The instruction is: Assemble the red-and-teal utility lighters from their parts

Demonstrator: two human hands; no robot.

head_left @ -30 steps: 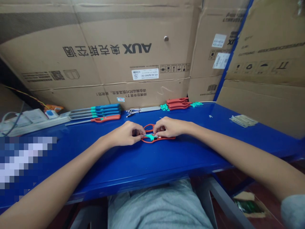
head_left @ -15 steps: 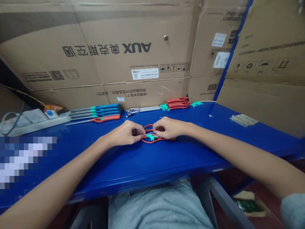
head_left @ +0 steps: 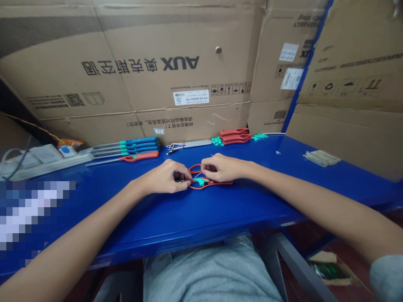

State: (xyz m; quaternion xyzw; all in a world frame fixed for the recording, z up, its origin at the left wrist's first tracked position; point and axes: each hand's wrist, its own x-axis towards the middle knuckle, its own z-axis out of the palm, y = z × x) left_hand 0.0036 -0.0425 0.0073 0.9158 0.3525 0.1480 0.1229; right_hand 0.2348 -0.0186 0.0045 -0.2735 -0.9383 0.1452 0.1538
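An opened red lighter handle shell (head_left: 198, 188) lies on the blue table, with a teal trigger piece (head_left: 199, 181), a small dark part and thin wires (head_left: 197, 175) in it. A second red shell half (head_left: 194, 167) sits just behind. My left hand (head_left: 168, 176) pinches the thin wires at the left end of the front shell. Over its right part, my right hand (head_left: 222, 167) has thumb and fingers closed together; what they hold is hidden by the fingers.
Blue-handled stick lighters (head_left: 141, 144) and one red stick lighter (head_left: 140, 156) lie at the back left beside a power strip (head_left: 47, 167). Behind my hands are metal tubes with wires (head_left: 197, 144), teal pieces (head_left: 217, 141) and red shells (head_left: 234, 136). Pale strips (head_left: 321, 157) lie to the right.
The white wires that looped above the teal piece now show less, with some at my left fingers. Both hands have shifted only slightly.
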